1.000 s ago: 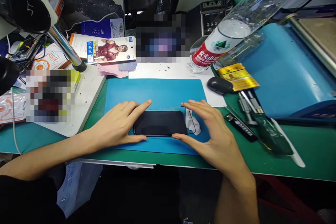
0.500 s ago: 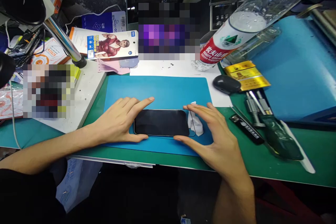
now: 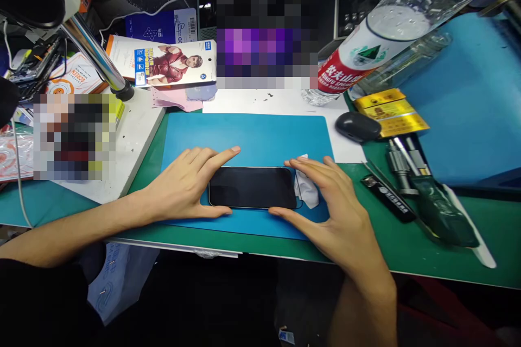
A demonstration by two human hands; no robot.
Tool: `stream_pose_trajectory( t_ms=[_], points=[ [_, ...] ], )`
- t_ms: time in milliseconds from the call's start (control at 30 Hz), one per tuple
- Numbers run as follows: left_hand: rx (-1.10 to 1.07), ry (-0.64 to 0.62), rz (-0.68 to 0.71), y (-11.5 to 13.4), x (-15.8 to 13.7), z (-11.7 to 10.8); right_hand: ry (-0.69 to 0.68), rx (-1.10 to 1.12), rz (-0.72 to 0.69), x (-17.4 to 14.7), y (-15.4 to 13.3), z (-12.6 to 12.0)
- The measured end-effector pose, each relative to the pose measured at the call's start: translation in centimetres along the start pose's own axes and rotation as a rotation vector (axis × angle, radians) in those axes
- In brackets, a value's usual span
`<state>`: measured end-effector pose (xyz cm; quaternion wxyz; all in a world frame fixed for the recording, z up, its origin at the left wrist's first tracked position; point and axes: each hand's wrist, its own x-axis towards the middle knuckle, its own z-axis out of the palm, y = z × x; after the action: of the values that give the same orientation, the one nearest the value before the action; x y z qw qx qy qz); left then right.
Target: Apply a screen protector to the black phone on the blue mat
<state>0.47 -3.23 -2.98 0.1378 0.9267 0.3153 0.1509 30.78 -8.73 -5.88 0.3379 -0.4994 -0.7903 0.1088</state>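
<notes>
A smartphone (image 3: 252, 187) with a dark screen lies lengthwise on a blue mat (image 3: 252, 130). A thin, clear screen protector (image 3: 300, 195) with a dark rim lies over it or just above it; its rounded end shows past the phone's right end. At the right, my right hand (image 3: 337, 200) spans the protector, thumb at the near edge and fingertips at the far edge. Around the phone's left end, my left hand (image 3: 189, 181) has its thumb by the near edge and its index finger stretched beyond the far edge. A crumpled white wipe (image 3: 308, 191) lies partly behind my right fingers.
To the right are a black mouse (image 3: 358, 127), a gold packet (image 3: 391, 113), a black-handled tool (image 3: 388, 199) and a dark green pouch (image 3: 443, 211) with screwdrivers. A large water bottle (image 3: 350, 65) leans behind them. A lamp pole (image 3: 97, 59) stands at the left.
The view has shifted slightly. The protector's right end now overhangs the phone a little less. Both hands keep almost the same pose.
</notes>
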Motion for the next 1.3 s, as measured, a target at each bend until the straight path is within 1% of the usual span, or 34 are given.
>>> stream_pose_trajectory(
  t_ms=[367, 967, 1300],
  points=[
    [-0.004, 0.006, -0.002, -0.03, -0.09, 0.03, -0.009, 0.007, 0.017, -0.03, 0.05, 0.06],
    [-0.036, -0.035, -0.027, -0.08, 0.04, -0.3, -0.033, -0.003, 0.012, 0.14, 0.12, 0.02],
    [0.003, -0.027, 0.01, -0.43, 0.16, -0.26, -0.032, 0.001, 0.008, 0.05, 0.13, -0.05]
  ],
)
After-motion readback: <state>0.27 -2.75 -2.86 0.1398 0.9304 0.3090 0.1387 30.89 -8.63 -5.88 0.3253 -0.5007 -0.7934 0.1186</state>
